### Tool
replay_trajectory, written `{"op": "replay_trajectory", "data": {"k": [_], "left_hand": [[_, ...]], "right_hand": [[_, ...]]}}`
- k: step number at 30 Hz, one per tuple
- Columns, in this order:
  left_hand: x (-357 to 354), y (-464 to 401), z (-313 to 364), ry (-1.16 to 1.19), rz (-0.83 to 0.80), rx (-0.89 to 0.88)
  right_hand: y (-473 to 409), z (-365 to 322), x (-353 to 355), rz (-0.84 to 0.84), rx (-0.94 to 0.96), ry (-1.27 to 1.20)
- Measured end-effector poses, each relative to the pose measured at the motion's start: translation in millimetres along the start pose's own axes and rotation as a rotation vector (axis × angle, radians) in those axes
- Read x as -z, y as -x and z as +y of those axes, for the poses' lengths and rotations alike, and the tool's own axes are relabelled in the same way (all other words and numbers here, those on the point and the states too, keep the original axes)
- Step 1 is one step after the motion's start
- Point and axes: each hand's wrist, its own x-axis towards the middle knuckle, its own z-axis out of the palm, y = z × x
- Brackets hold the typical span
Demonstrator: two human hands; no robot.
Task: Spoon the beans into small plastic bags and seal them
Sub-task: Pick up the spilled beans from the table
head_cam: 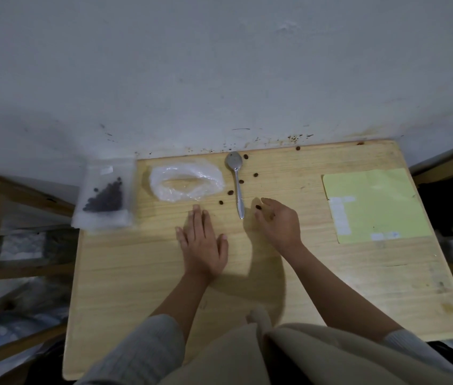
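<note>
The left hand [203,243] is lying flat on the wooden desk [136,287], palm down, fingers spread and holding nothing. The right hand [278,220] is hovering just above the desk to the right of the spoon [237,182], fingers curled loosely, and a single dark bean [258,207] is sitting at its fingertips — whether it is pinched or only touched I cannot tell. The spoon is lying empty on the desk, bowl toward the wall, its handle tip ending just left of the right hand. Loose beans [241,181] are lying scattered around the spoon, some beside the handle, one near the bowl, another at the far edge of the desk. Beyond the left hand's fingertips, a crumpled clear plastic bag [186,180] is resting open and apparently empty. At the desk's left edge, well apart from both hands, a small filled bag [105,195] is lying partly overhanging, dark beans gathered inside it. A yellow-green sheet [372,204] is lying flat on the right side of the desk — near the right hand but not touching it.
</note>
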Motion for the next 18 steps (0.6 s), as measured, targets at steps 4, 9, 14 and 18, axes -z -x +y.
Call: {"op": "replay_trajectory", "data": {"k": [4, 9, 14, 18], "left_hand": [[-2, -2, -2, -0.025, -0.034, 0.010], [-3, -2, -4, -0.029, -0.036, 0.011], [-4, -2, -4, -0.044, -0.044, 0.012], [-5, -2, -4, -0.070, -0.056, 0.014]], "right_hand": [[-3, 5, -15, -0.115, 0.073, 0.210], [-5, 2, -19, -0.047, 0.018, 0.172], [-7, 9, -17, -0.041, 0.030, 0.190], [-7, 8, -11, -0.025, 0.002, 0.184]]}}
